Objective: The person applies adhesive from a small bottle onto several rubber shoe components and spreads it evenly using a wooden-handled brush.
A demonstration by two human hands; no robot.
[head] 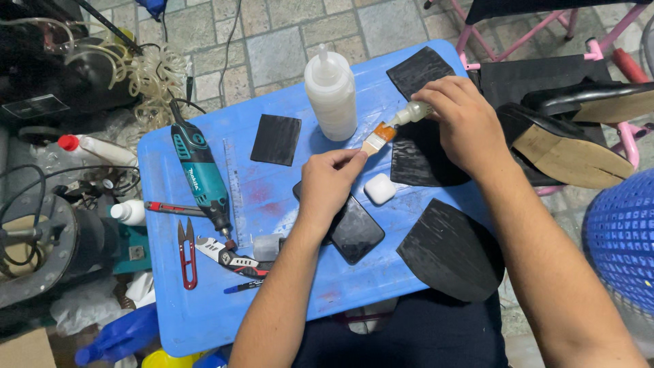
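Observation:
My right hand (pixel 458 124) grips the pale handle of a small brush (pixel 390 129) over the blue table (pixel 204 307). My left hand (pixel 328 182) pinches the brush's light bristle tip with its fingertips. Under the brush lies a black rubber sole sheet (pixel 413 163). A white squeeze bottle (pixel 330 94) stands just behind the brush. My left wrist rests over a black phone (pixel 357 235), and a small white case (pixel 379 189) sits beside my left hand.
Other black sole pieces lie at the near right (pixel 451 251), far right (pixel 419 69) and centre (pixel 276 139). A teal rotary tool (pixel 199 172), red snips (pixel 188 253), a utility knife (pixel 228 257) and a ruler (pixel 234 187) lie on the left. Black shoes (pixel 572 146) rest on a pink stand.

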